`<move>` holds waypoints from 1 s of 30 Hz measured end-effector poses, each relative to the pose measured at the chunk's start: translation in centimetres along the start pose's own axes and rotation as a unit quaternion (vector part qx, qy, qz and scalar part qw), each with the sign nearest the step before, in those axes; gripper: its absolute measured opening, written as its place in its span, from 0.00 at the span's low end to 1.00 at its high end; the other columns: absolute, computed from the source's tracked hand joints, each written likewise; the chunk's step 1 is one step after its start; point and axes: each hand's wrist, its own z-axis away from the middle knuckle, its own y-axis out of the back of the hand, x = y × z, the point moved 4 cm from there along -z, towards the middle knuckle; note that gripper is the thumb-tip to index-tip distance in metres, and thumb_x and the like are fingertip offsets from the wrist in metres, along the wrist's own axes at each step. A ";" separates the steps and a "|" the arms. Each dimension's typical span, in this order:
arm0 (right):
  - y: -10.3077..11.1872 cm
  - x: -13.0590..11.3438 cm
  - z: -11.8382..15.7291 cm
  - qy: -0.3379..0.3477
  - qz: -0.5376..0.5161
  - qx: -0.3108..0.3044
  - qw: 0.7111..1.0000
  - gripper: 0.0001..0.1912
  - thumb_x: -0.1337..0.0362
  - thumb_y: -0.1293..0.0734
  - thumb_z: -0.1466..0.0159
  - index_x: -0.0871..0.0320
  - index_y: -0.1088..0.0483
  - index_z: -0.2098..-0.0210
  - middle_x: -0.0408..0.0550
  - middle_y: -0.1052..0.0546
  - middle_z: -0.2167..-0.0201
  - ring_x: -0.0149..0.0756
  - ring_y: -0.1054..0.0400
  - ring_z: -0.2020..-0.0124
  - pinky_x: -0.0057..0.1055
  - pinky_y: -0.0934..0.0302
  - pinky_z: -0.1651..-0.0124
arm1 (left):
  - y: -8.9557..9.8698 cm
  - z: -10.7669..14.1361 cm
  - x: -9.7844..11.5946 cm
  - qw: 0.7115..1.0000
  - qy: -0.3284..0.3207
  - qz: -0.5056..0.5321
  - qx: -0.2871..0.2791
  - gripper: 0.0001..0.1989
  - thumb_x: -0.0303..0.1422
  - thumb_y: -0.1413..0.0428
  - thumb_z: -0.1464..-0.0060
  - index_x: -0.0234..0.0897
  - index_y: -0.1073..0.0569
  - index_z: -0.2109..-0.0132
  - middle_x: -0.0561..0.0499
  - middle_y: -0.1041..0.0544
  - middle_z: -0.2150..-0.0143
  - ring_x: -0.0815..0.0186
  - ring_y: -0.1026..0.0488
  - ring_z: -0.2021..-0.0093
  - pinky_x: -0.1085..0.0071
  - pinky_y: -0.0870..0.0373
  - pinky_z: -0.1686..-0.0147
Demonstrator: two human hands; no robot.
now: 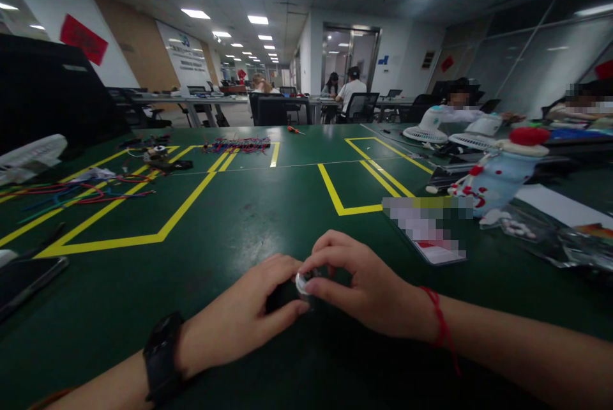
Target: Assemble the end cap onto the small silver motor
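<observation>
Low over the near part of the green table (230,221), my two hands meet at a small, round, shiny whitish piece (301,283); its exact kind cannot be made out. My right hand (366,288), with a red string around the wrist, pinches it between thumb and forefinger. From the other side, my left hand (246,304) has its forefinger at the piece's edge and its thumb just below, closed about it. A black watch (163,356) is on my left wrist. Part of the piece is hidden by the fingertips.
Loose wires (96,193) and a dark phone-like slab (31,285) lie left. Farther back are a wire bundle (239,145) and an orange screwdriver (294,131). Right stand a light-blue bottle (502,174), a blurred flat card (426,231) and white fans (426,126). People sit beyond.
</observation>
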 end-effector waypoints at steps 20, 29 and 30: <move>0.8 3.0 2.8 -0.002 0.121 -0.127 0.984 0.10 0.66 0.33 0.39 0.53 0.25 0.58 0.47 0.29 0.58 0.37 0.37 0.57 0.37 0.43 0.53 | 0.5 -0.1 0.5 1.000 0.018 0.016 -0.010 0.12 0.25 0.45 0.44 0.41 0.31 0.54 0.52 0.28 0.57 0.62 0.31 0.58 0.67 0.36 0.56; 3.2 7.7 2.6 -0.245 -0.230 0.118 0.935 0.15 0.54 0.39 0.35 0.57 0.28 0.60 0.44 0.29 0.69 0.29 0.37 0.71 0.29 0.43 0.68 | 0.4 0.4 -0.2 0.999 0.044 0.019 0.005 0.14 0.25 0.43 0.47 0.42 0.32 0.53 0.53 0.28 0.55 0.62 0.31 0.57 0.66 0.35 0.56; 3.1 8.0 2.6 -0.248 -0.250 0.128 0.927 0.14 0.54 0.39 0.35 0.57 0.28 0.60 0.44 0.29 0.69 0.29 0.37 0.71 0.28 0.43 0.68 | 0.3 0.4 -0.2 0.999 0.048 0.020 0.005 0.13 0.25 0.43 0.47 0.42 0.32 0.54 0.53 0.28 0.56 0.62 0.31 0.57 0.66 0.35 0.57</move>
